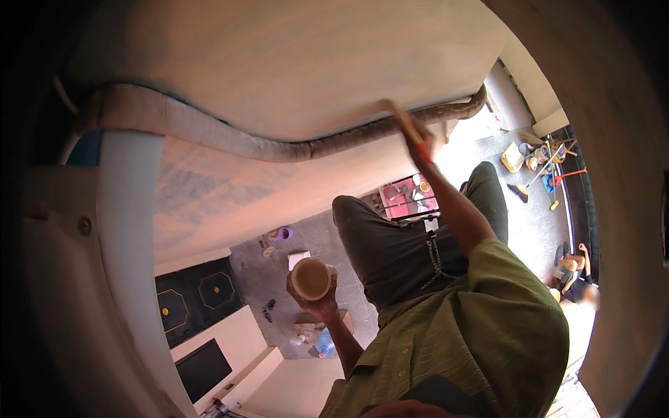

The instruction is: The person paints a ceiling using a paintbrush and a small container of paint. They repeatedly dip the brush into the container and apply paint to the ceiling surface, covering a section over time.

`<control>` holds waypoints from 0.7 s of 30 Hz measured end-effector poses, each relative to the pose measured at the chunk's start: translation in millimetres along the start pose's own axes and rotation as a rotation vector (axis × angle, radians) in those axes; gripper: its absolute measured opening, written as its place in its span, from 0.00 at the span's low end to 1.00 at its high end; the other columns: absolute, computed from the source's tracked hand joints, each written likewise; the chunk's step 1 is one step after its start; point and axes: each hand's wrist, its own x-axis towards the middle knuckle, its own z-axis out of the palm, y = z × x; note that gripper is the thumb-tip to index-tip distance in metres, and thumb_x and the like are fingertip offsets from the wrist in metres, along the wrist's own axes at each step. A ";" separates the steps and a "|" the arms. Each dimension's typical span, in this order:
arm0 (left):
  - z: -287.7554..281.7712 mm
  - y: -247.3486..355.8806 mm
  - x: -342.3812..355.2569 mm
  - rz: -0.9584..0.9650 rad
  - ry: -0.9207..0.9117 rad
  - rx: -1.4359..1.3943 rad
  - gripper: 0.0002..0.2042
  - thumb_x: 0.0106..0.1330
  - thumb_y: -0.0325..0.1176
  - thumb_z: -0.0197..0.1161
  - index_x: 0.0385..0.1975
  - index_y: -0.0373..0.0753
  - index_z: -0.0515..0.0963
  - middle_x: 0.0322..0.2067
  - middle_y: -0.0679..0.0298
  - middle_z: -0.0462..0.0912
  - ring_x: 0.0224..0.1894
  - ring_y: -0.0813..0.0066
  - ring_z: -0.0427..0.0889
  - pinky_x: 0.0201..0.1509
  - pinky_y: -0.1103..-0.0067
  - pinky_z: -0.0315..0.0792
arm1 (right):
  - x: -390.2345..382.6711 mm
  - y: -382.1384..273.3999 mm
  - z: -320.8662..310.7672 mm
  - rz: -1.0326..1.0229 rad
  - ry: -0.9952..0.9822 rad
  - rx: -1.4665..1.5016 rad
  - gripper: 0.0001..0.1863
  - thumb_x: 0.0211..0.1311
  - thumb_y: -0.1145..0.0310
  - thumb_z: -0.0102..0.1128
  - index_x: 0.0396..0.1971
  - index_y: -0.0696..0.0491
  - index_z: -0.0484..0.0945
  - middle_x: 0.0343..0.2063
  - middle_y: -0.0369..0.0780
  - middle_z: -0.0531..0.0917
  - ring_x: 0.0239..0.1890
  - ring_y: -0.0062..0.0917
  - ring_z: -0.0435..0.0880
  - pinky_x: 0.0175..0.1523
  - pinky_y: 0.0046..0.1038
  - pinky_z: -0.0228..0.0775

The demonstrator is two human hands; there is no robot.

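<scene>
Left fingers (332,287): wrapped round pale round cup (311,279), beige inside.
Right fingers (414,150): closed round slim wooden-handled brush (403,121).
Brush: blurred, tip by long wavy brown strip (279,149); contact unclear.

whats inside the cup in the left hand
Inside the cup in the left hand, a pale tan, paint-like filling shows. Its surface hides the cup's bottom and anything sunk in it, so its depth cannot be told.

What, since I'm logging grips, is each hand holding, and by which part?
Left hand: a cup, held around its side. Right hand: what looks like a brush, held by its handle; blur hides finger placement.
</scene>
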 end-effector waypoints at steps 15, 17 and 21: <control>7.3 6.3 0.1 0.045 -0.001 -0.065 0.44 0.37 0.39 0.84 0.58 0.35 0.68 0.51 0.55 0.75 0.52 0.57 0.76 0.58 0.62 0.71 | -26.7 -117.9 99.4 -0.190 -0.347 0.243 0.18 0.57 0.74 0.67 0.49 0.57 0.80 0.41 0.46 0.85 0.39 0.39 0.86 0.43 0.34 0.79; 3.3 -1.3 -4.1 0.039 0.002 -0.055 0.44 0.37 0.39 0.84 0.57 0.36 0.68 0.51 0.55 0.75 0.53 0.57 0.76 0.59 0.62 0.70 | -25.9 -127.1 122.5 -0.205 -0.355 0.287 0.18 0.56 0.74 0.66 0.49 0.57 0.79 0.40 0.46 0.85 0.38 0.39 0.86 0.42 0.34 0.80; 0.7 -10.4 -8.3 -0.009 0.002 -0.072 0.44 0.37 0.41 0.84 0.57 0.36 0.68 0.51 0.55 0.74 0.53 0.57 0.75 0.59 0.62 0.70 | -24.6 -130.5 143.9 -0.244 -0.384 0.258 0.18 0.57 0.74 0.66 0.48 0.57 0.79 0.38 0.45 0.85 0.35 0.39 0.86 0.39 0.34 0.80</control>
